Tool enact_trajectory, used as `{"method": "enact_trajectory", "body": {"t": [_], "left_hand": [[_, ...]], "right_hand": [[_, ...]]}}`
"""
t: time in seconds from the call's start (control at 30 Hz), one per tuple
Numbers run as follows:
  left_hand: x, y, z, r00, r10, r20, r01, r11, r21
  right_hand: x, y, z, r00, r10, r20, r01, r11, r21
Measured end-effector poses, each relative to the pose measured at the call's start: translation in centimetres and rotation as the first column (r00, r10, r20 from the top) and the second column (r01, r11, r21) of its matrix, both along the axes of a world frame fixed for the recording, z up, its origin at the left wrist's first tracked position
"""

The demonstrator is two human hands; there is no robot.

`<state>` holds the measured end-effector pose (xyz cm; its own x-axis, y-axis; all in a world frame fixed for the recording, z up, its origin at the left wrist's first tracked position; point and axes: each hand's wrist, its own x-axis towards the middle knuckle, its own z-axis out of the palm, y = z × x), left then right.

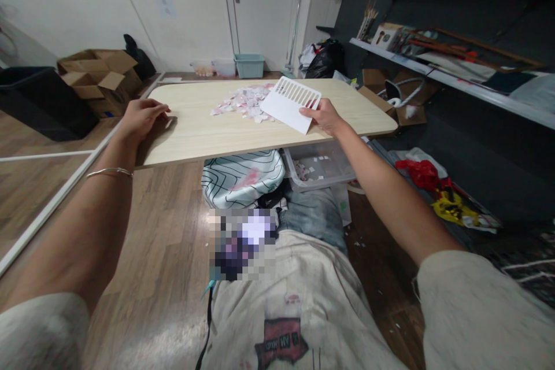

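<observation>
Over the tabletop [208,133], left hand [141,117] flat and empty, right hand [324,115] outstretched, gripping a slotted white card [288,107].

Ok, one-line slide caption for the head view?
Right hand holds a slotted white card beside paper scraps on a wooden board; left hand rests on its edge.
</observation>
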<state>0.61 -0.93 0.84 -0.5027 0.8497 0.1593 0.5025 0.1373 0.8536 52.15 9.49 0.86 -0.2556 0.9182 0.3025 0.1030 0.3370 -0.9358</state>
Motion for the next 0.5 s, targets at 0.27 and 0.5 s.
{"method": "enact_trajectory", "body": {"t": [0.27, 0.5], "left_hand": [[1.6, -0.9, 1.1, 0.997, 0.038, 0.064, -0.037, 0.999, -0.009], [1.4, -0.7, 1.0, 0.997, 0.027, 0.073, -0.026, 1.0, -0.008]], "right_hand": [[-0.1, -0.4, 0.2, 1.0, 0.006, -0.012, -0.006, 1.0, -0.005], [-0.1, -0.1, 0.0, 1.0, -0.011, -0.017, 0.011, 1.0, -0.015]]}}
